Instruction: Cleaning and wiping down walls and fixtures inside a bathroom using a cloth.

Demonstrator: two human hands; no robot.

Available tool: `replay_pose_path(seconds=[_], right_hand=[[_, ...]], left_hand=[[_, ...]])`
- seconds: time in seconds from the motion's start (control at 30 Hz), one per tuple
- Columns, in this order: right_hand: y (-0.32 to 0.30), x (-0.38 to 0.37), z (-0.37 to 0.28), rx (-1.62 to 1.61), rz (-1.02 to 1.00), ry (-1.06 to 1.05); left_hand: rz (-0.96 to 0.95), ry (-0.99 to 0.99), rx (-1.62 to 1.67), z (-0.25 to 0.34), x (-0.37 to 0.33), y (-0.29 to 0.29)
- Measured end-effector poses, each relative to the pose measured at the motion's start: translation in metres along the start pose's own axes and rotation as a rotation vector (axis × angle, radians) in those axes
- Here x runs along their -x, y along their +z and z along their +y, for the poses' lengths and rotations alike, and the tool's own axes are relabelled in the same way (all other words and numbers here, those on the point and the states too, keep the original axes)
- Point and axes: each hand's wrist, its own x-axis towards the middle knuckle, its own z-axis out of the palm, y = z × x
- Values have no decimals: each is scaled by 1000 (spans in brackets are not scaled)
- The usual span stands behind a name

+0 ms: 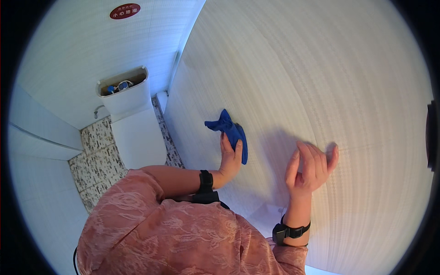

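A blue cloth (233,131) is crumpled in my left hand (230,160), which presses it against the pale, finely striped wall panel (266,87). My fingers and thumb close around its lower part, while its upper end sticks out in folds. To the right, my right hand (311,169) is raised beside the same panel with nothing in it. Its fingers are loosely bent and apart, and the little finger is close to the panel; whether it touches, I cannot tell. Black bands sit on both wrists.
Left of me stands a white toilet with its lid (140,137) down. Its cistern (123,89) has no cover, so the blue and white fittings inside show. Speckled tiles (98,156) cover the floor. An oval red sign (125,11) is on the wall behind the cistern.
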Motion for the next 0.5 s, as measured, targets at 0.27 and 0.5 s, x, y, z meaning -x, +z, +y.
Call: replay_pose_path(seconds=[0.27,0.5], right_hand=[[-8,52,0,-130,-4,-27],[-36,107,6,-44,-18,25]], left_hand=[[19,24,-7,-7,7,3],[145,-598,125,-115,11,52]])
